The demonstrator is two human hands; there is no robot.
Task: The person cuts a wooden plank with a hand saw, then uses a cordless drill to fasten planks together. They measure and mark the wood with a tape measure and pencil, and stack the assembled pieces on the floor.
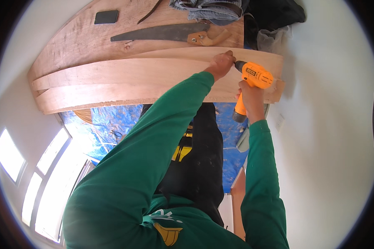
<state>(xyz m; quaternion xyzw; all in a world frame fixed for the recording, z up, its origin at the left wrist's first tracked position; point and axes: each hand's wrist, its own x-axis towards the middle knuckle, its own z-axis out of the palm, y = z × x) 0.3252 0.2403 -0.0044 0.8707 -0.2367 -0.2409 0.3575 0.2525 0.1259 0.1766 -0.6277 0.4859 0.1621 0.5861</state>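
Orange drill (257,76) over wooden board (124,71).
Right hand (252,98) grasps its handle; left hand (221,65) curls beside its tip, contents: cannot tell.

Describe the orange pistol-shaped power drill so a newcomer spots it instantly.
Find the long, pale-brown wooden boards crossing the upper view. Near their right end, the right hand grips the drill, its black chuck pointing left toward the left hand. Its bright orange casing sets it apart from those boards and the grey-bladed, wooden-handled handsaw beyond.
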